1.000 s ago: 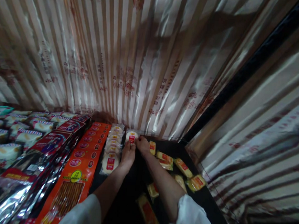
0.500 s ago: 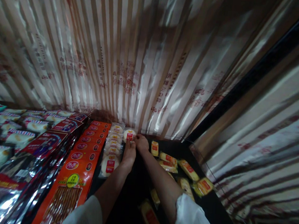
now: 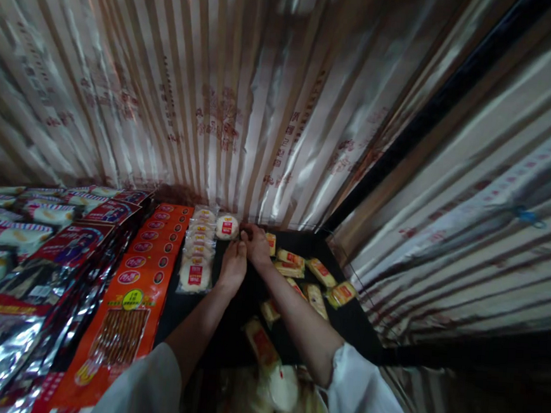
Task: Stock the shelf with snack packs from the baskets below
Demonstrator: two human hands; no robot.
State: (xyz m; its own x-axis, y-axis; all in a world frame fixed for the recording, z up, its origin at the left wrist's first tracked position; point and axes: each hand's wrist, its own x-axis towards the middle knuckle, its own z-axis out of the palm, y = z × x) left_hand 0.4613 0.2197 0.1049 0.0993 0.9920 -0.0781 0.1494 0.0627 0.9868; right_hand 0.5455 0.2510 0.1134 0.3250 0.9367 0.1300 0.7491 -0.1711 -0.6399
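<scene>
One round, white, clear-wrapped pack with a red label (image 3: 227,227) lies label-up in the head view, right of an overlapping row of similar packs (image 3: 198,254) whose long axis runs away from the person. The left hand (image 3: 233,263), fingers together, and right hand (image 3: 257,244), fingers curled, are just beside it; whether either pinches anything, I cannot tell.

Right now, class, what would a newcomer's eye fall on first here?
Probably the overlapping bright orange plastic snack packets, in a column left of the bare left hand. Next, the round, white, red-labelled wrapped snack, beside the bare right hand. Behind them hangs shiny, brown-striped sheeting.
</scene>
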